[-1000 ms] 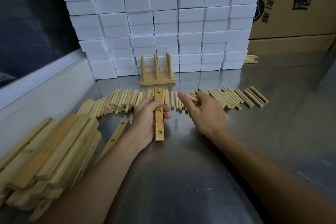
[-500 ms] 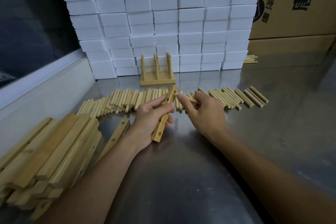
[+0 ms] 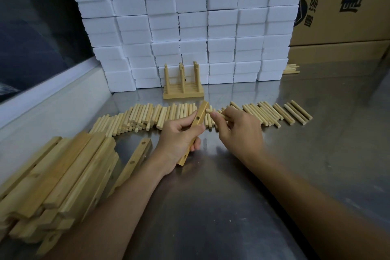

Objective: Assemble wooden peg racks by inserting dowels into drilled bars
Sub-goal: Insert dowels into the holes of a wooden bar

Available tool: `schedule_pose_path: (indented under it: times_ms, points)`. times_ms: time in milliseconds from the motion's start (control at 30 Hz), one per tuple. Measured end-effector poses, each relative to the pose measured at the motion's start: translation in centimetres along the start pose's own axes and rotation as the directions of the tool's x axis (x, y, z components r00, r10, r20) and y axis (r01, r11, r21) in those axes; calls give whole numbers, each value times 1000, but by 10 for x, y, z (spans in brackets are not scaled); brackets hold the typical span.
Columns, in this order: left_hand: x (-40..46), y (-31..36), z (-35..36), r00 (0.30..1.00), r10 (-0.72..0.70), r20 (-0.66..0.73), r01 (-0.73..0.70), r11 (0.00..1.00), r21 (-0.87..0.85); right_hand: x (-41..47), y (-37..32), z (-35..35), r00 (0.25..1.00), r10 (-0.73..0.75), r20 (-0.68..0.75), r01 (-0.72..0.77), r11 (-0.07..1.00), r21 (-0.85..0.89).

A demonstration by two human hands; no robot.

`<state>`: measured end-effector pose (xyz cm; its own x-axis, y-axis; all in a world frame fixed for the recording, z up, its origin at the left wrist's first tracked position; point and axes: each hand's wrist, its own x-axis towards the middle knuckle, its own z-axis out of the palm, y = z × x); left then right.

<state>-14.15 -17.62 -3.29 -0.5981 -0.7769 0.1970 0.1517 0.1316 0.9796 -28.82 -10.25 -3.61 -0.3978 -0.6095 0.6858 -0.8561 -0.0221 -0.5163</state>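
A: Step? 
B: Starting dowel 1. Left hand is wrapped round the drilled bar, raised off the steel table; right hand pinches a dowel with its tip at the bar's top hole.
A: Orientation?
B: Bar's long axis tilts up and away, far end toward the finished rack; dowel roughly crosswise.
A: Next?
B: Probably line it up square and push.

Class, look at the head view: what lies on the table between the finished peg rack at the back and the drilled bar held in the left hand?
A row of loose dowels lies between the rack and the bar, in the head view.
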Motion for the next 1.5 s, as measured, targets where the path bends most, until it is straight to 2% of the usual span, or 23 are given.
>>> schedule_pose_path:
  times_ms: [300,433,600,933,1133,1200,1300,1400,1500]
  points:
    - [-1,-3,4,989,137,-56,-124,972,199,-1,-1,-2,1000,-21,-5,21,999,-40]
    - [-2,-4,4,985,159,-59,-136,950,280,-1,-3,-2,1000,-25,4,26,999,-29]
    - [-5,1,5,965,261,-42,-219,879,423,1,-3,-4,1000,5,18,-5,1000,-7]
    - [-3,-1,3,941,339,0,-278,772,571,1,-6,-4,993,109,50,-112,991,77]
    - [-1,-3,3,948,318,-19,-251,783,569,1,-4,-3,989,132,70,-138,986,89]
    - [1,-4,1,963,266,-35,-203,808,554,1,-4,-3,989,112,101,-118,992,54]
    - [5,-7,-3,983,179,-33,-134,836,532,1,-4,-6,992,30,124,-12,990,-143]
    - [7,-6,-5,994,109,-13,-85,834,545,2,-5,-9,979,-57,196,126,923,-364]
    - [7,-4,-5,996,90,11,-81,827,556,4,-8,-11,965,-112,237,207,880,-428]
